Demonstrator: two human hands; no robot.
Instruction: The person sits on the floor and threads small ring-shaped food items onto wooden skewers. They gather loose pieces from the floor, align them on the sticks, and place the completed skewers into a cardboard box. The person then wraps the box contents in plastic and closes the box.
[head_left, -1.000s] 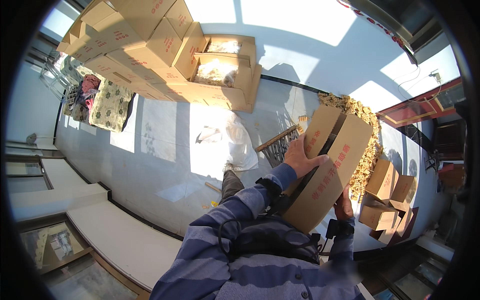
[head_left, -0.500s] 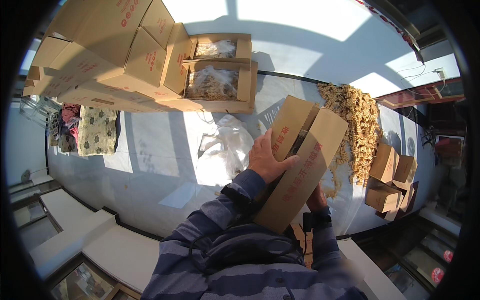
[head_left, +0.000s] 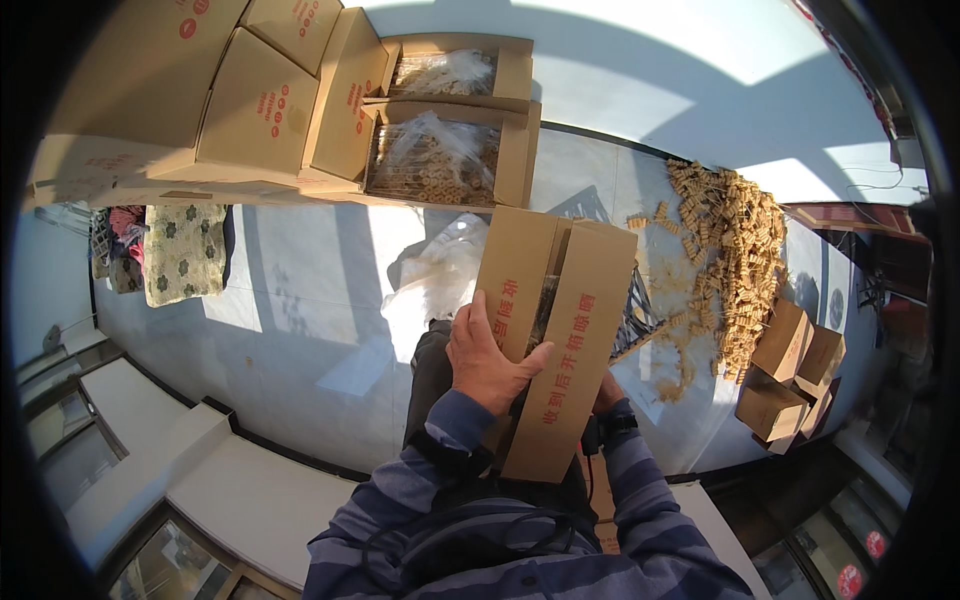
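A long brown cardboard box (head_left: 580, 330) with red printing is held up in front of my body, slightly tilted. Two top flaps run along it, with a dark narrow gap between them. My left hand (head_left: 490, 355) grips its left side, the thumb reaching over the gap and the fingers spread on the left flap. At the lower right side of the box is my right hand (head_left: 608, 392), holding it; the box hides its fingers. What lies inside the box cannot be made out.
Large cartons (head_left: 255, 105) are stacked at the far left. Beside them, open boxes (head_left: 440, 160) hold tan coiled pieces under clear plastic. A heap of similar pieces (head_left: 745, 260) covers floor at right, near an open carton (head_left: 780, 335). White plastic (head_left: 440, 270) and a patterned cloth (head_left: 185, 255) lie left.
The box has swung left and nearer to upright, both hands moving with it. A dark slatted frame on the floor behind it now shows more. The view has shifted a little.
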